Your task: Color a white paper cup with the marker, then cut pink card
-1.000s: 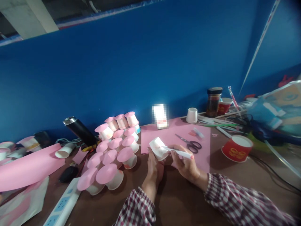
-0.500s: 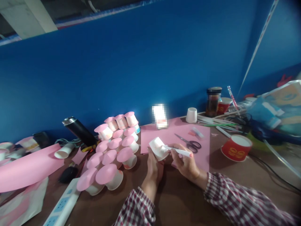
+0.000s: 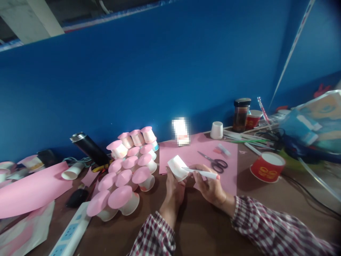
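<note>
Head view: one white cup point(image 3: 178, 168) is held tilted above the desk point(image 3: 207, 227), in front of the near left part of the pink paper point(image 3: 191, 153). It is gripped by the left hand point(image 3: 174, 186), whose fingers are curled around its side and base. One pen point(image 3: 202, 172) is pinched between the closed fingers of the right hand point(image 3: 210, 185), and its tip is brought to the cup's wall; whether the two touch cannot be told.

On the paper's right half, one pair of scissors point(image 3: 214, 163) is laid, with small blurred items point(image 3: 223, 150) just behind it. Left of the paper, at least fourteen pink-topped cups point(image 3: 124, 177) are grouped in rows; their exact number is hidden by overlap. Behind them to the left, one black flask point(image 3: 89, 147) is tilted. Toward the desk's near left corner, one power strip point(image 3: 70, 227) is placed, with one mouse point(image 3: 77, 197) near it. Along the far edge, one upturned cup point(image 3: 216, 130) and one jar point(image 3: 241, 115) are set. Two red cups point(image 3: 268, 168) are seen on the right.
</note>
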{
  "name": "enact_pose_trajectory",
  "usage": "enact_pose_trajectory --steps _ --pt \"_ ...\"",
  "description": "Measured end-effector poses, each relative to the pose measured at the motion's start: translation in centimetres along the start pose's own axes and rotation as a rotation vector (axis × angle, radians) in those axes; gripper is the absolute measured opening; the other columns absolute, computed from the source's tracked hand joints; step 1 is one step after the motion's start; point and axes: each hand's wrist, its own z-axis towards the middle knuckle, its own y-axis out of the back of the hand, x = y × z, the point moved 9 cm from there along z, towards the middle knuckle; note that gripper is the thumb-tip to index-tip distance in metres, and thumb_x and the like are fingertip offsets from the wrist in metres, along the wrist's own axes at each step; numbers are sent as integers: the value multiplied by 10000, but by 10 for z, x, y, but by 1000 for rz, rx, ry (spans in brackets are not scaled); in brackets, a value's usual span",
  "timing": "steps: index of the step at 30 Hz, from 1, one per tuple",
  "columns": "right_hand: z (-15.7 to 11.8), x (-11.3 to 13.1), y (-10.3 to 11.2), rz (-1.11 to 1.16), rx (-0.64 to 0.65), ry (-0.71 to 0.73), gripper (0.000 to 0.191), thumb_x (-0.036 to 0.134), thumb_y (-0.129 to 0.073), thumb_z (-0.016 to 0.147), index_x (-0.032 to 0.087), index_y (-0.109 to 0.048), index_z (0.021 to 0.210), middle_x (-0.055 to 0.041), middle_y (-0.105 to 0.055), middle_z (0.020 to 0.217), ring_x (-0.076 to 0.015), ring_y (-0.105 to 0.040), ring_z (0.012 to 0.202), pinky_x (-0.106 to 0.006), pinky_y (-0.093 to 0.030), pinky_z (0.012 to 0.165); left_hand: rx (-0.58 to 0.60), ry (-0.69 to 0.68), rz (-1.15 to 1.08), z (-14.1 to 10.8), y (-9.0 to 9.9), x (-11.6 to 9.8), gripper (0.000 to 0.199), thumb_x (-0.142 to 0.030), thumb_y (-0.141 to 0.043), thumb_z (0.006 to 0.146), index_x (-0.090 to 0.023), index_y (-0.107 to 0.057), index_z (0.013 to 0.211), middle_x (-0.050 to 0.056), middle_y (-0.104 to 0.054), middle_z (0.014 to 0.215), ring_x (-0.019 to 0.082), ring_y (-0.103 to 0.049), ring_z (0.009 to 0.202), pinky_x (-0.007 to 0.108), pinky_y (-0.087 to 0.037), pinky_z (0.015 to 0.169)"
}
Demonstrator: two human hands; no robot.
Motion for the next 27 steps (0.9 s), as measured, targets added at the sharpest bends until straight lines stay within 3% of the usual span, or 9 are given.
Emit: enact_pose_trajectory --steps 5,18,23,27 --pt "-4 -4 -8 -39 83 -8 161 226 -492 893 169 -604 994 -42 -661 749 -145 -628 583 -265 -523 585 -19 11 -5 2 5 2 486 -599 -519 792 -161 -608 982 108 -696 874 213 -663 772 317 -533 710" --pt "-3 -9 -8 -41 70 -41 192 243 -494 895 172 -624 1017 -69 -691 806 -156 -663 603 -248 -543 547 -8 -1 63 -5 -2 -4 615 -657 -425 811 -120 -611 1047 129 -698 841 224 -659 778 318 -514 717" --pt "-3 -10 -9 -39 73 -56 187 242 -501 893 173 -621 1018 -72 -689 801 -162 -667 611 -247 -541 526 -22 -2 59 -8 -3 -7 537 -609 -463 818 -116 -635 942 123 -693 804 220 -648 747 303 -505 689" --pt "-3 -9 -9 -40 78 -50 189 240 -499 894 174 -627 1016 -64 -686 778 -158 -664 599 -245 -540 522 12 33 27 -10 -9 -6 502 -577 -501 810 -121 -633 974 127 -699 845 228 -649 767 314 -505 700"
